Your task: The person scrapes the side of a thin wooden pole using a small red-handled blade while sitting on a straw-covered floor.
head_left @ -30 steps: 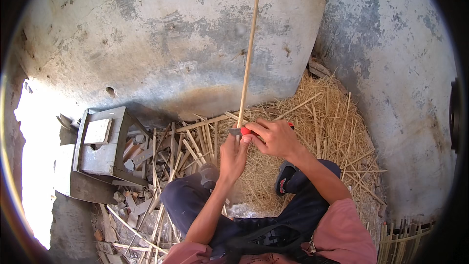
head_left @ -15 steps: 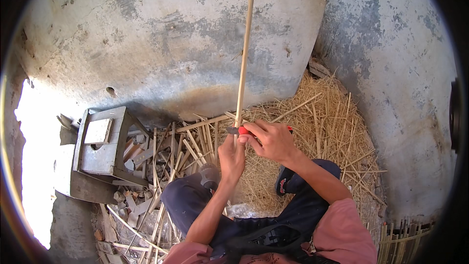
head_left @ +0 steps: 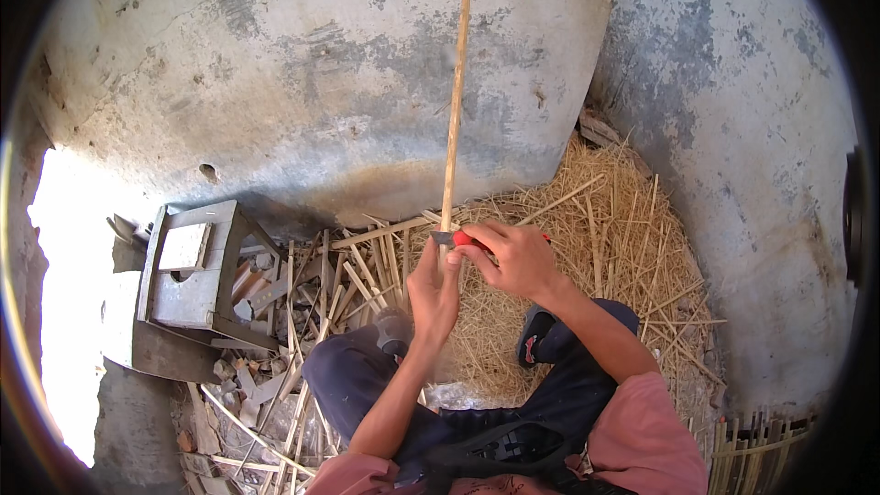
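A long, pale wooden or bamboo strip (head_left: pixel 456 101) stands almost upright in front of me, its top running out of the picture. My left hand (head_left: pixel 434 298) grips the strip near its lower end, fingers and thumb on either side. In my right hand (head_left: pixel 516 259) is a knife (head_left: pixel 443 238) with a short dark blade and a red handle. The blade lies across the strip just above my left fingertips. My right fingers wrap the handle and hide most of it; its red end peeks out beyond them.
Shavings (head_left: pixel 559 211) and loose strips cover the floor ahead and to the right. More strips (head_left: pixel 367 275) lie in a heap at the left, beside an old wooden stool-like frame (head_left: pixel 197 261) and rubble (head_left: pixel 252 385). Peeling walls (head_left: pixel 321 82) stand ahead and right. My legs are bent below.
The strip has turned slightly, showing a browner face, and its top leans a little further left. My right hand and the knife have shifted slightly; the blade shows more clearly across the strip.
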A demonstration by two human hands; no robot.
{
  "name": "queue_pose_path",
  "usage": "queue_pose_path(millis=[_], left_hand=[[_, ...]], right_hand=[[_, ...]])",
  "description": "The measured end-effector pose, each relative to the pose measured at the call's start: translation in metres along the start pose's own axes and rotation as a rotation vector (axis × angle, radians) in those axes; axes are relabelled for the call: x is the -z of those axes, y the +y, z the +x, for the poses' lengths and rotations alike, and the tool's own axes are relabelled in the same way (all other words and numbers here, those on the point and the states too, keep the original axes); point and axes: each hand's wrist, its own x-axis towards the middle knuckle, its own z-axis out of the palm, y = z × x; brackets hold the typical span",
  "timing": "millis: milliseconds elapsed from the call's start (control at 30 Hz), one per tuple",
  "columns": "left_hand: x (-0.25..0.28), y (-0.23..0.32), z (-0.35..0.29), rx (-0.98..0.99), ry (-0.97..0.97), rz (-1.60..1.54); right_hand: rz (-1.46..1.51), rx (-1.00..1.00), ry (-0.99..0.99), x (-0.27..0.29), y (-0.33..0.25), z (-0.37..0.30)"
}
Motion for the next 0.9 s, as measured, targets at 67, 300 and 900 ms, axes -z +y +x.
queue_pose_path(millis=[67,300,900], left_hand=[[0.000,-0.004,0.001,-0.030,-0.024,-0.033],[0.001,-0.007,0.000,0.002,-0.058,-0.176],[0.000,-0.001,0.000,0.007,0.040,-0.109]], right_hand=[[0.033,0.013,0.005,0.001,0.003,0.000],[0.082,0.045,0.009,0.003,0.004,0.001],[-0.103,0.057,0.077,-0.006,-0.009,-0.001]])
